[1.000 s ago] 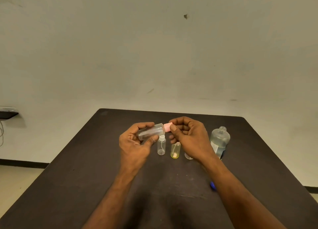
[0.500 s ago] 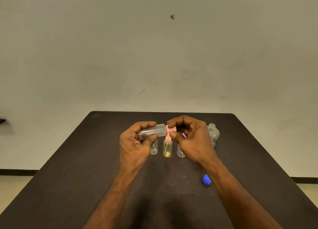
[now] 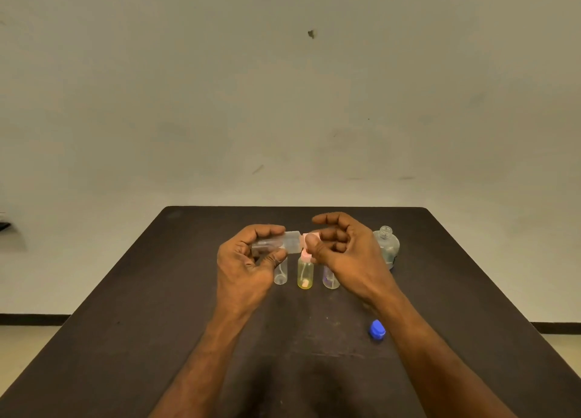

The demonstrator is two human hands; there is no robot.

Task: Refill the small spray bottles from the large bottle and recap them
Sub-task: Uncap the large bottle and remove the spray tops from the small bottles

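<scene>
From my remote seat, I judge the job to be at an early stage. The large bottle (image 3: 387, 247) stands uncapped at the far right of the tabletop (image 3: 132, 307), and a blue cap (image 3: 377, 330), which I take to be its own, lies loose on the near right, well apart from it. So the source is ready for pouring.

My left hand (image 3: 248, 266) has its fingers and thumb curled round a clear small spray bottle (image 3: 283, 244), held sideways above the tabletop with its pink spray top (image 3: 306, 239) pointing right. My right hand (image 3: 342, 251) sits at that pink top with its fingers loosely spread; only the thumb seems to touch the top, so I read it as mostly open rather than clamped on. Whether the top is coming off or going on I cannot tell.

Three more small bottles stand in a row just behind my hands: a clear one (image 3: 280, 274) on the left, a yellowish one (image 3: 305, 274) with a pink top in the middle, and a third (image 3: 330, 281), faintly purple, partly hidden by my right hand. They all look close to empty, and the held bottle looks empty too, though it is blurred. The large bottle appears to hold some liquid low down.

Left to do, as I see it: open each small bottle, pour, and recap all of them.
</scene>
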